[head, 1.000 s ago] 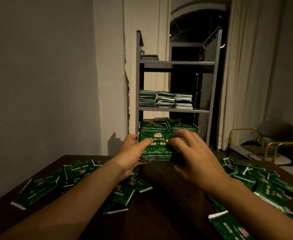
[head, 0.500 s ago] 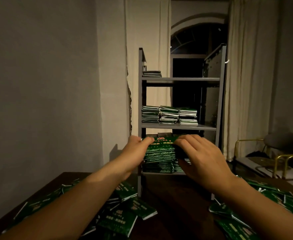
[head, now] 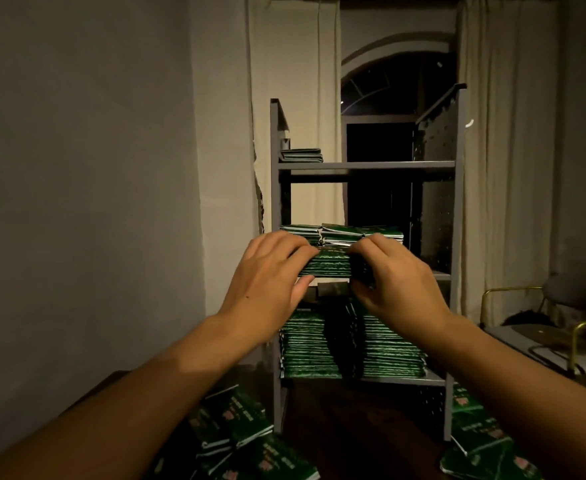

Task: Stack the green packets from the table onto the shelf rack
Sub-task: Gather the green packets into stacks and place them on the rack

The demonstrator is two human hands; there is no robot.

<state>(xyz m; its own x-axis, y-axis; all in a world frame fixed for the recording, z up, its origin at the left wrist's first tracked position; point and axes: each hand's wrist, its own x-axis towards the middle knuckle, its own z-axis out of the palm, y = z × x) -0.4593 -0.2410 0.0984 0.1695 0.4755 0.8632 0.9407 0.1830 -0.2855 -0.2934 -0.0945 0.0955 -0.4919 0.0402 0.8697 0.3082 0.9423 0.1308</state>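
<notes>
We see both hands raised in front of the grey shelf rack, gripping 1 bundle of green packets between them. The left hand has its fingers curled over the bundle's top and its thumb under the bottom edge. The right hand grasps the bundle's other end, fingers bent over the top. The bundle sits level, at the height of the rack's middle shelf, just in front of it.

On that middle shelf, behind the hands, we see a row of stacked packets; the hands hide their lower part. The rack's bottom shelf holds 2 tall stacks side by side, nearly filling that level. On the rack's top shelf, at its left end, lies 1 small pile.

The rack stands on a dark table. Loose packets lie scattered on the table at the rack's left foot, and more at its right foot. Behind the rack we see an arched window between pale curtains, and to the rack's right a chair with a brass frame.
</notes>
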